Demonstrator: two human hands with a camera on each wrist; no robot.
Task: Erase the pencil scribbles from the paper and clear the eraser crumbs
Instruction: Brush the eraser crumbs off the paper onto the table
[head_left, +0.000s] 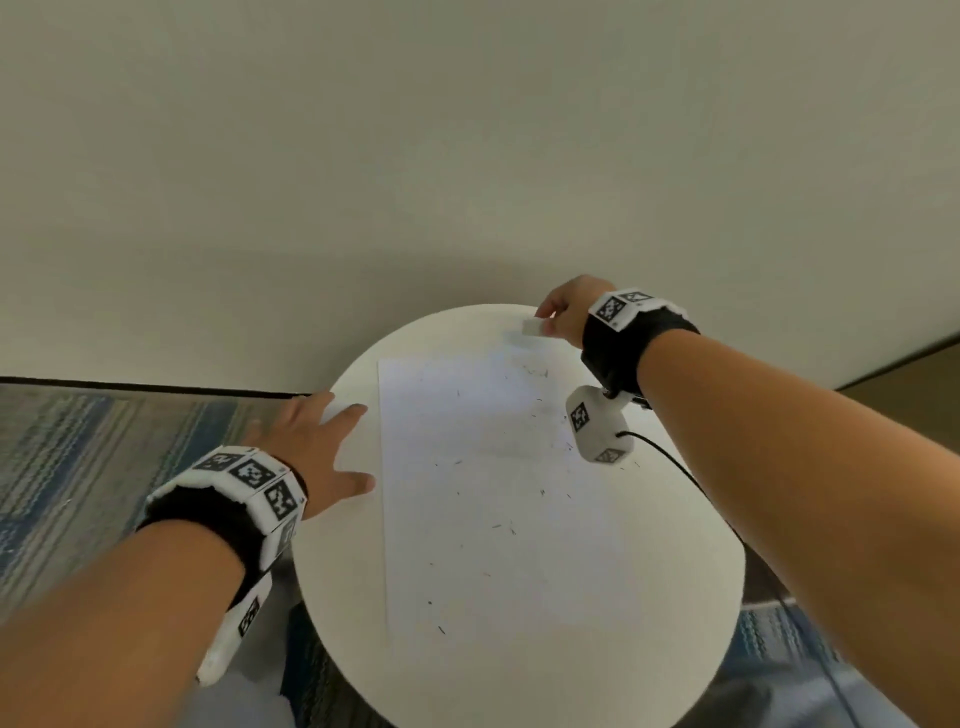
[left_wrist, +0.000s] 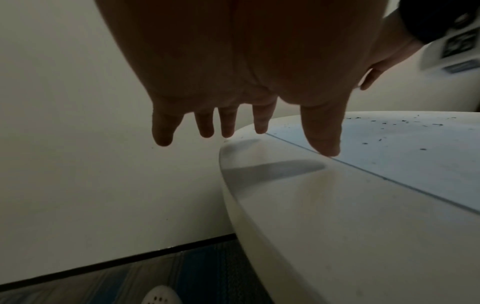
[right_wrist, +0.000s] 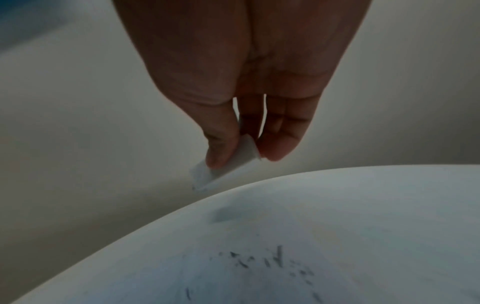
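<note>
A white sheet of paper (head_left: 483, 483) lies on a round white table (head_left: 343, 587). Dark eraser crumbs (head_left: 501, 526) are scattered over the sheet, with a small cluster (right_wrist: 270, 261) near its far end. My right hand (head_left: 563, 312) pinches a white eraser (head_left: 532, 326) between thumb and fingers, held just above the table's far edge; the right wrist view shows the eraser (right_wrist: 226, 168) off the surface. My left hand (head_left: 317, 441) lies open with spread fingers at the table's left rim, thumb tip (left_wrist: 327, 146) touching the paper's left edge.
A pale wall (head_left: 467, 156) rises right behind the table. Striped blue-grey carpet (head_left: 78, 467) covers the floor to the left and below. A black cable (head_left: 685, 473) runs from the right wrist camera across the table's right side.
</note>
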